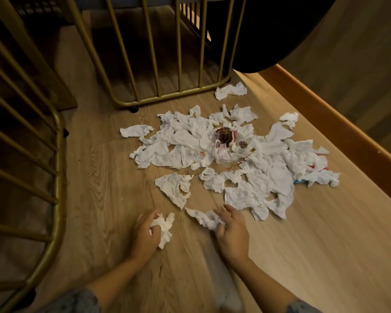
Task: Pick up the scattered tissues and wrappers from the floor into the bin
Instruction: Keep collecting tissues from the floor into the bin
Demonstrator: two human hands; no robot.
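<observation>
- The left hand (145, 231) gripped a crumpled tissue (164, 229) in curled fingers; loose ends stuck out past the fist, so a shred could have dropped back onto the floor (314, 256) on the way to the bin.
- The right hand (231, 231) had its fingers curled round the near end of a long torn strip (201, 216) that lay on the floor; pulled by one end, so thin a strip might well have torn and left a piece behind.
- Most of the tissues (246, 172) lay in a wide heap mid-floor, with a red and brown wrapper (224, 137) on top, near the far side of the heap; small bits could have been missed.
- One stray tissue (230, 90) lay by the gold metal frame (158, 96) at the floor's far edge, easy to overlook.
- No bin was in view, so each handful risked a long carry.
</observation>
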